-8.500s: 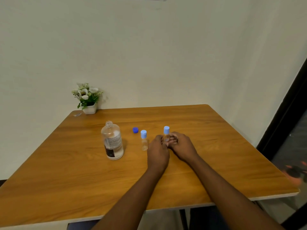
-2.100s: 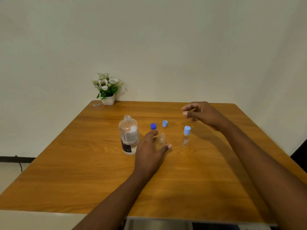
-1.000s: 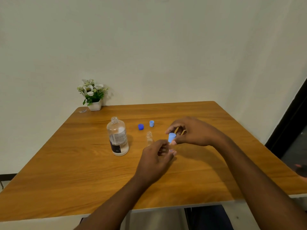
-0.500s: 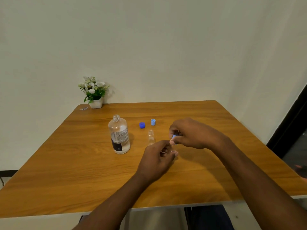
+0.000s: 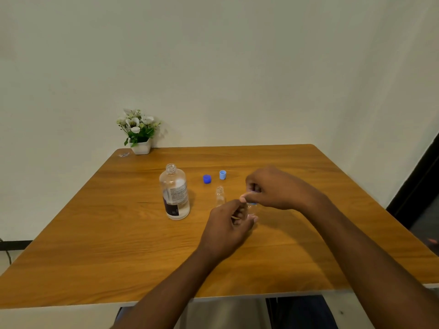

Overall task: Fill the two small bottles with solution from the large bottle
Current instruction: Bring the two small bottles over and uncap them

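The large clear bottle stands uncapped on the wooden table, its dark blue cap lying behind and to the right. One small clear bottle stands open, with its light blue cap set down behind it. My left hand grips the body of the second small bottle, which shows only a little between my fingers. My right hand pinches that bottle's light blue cap from above; the cap is almost hidden.
A white pot of flowers stands at the far left corner, with a small clear scrap beside it. The table's right edge runs near a dark doorway.
My right hand has closed further over the light blue cap, so it is almost hidden now. My left hand still holds the same small bottle. The other items have not moved.
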